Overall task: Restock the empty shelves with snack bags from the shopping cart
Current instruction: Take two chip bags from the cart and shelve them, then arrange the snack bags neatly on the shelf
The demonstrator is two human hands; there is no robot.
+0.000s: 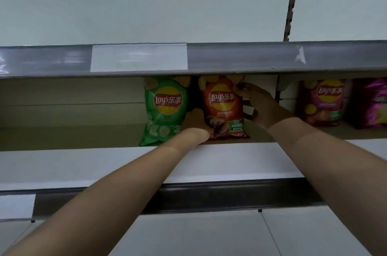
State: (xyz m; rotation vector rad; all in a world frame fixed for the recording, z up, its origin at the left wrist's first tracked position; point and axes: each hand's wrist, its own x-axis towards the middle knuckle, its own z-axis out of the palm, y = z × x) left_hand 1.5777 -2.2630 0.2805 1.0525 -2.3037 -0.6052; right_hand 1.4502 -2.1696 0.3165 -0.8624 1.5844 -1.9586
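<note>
A shop: retail shelves (209, 163) stocked with crisp bags (165, 109).

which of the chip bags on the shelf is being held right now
The red bag: both hands grip it, unlike the green bag on its left and the purple bag farther right.

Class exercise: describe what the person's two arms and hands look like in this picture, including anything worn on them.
Both arms are bare from the bottom of the picture up to the left hand and right hand. No sleeves, gloves, watch, bracelets or rings show. The forearms are slim and stretched long by the wide-angle lens.
</note>
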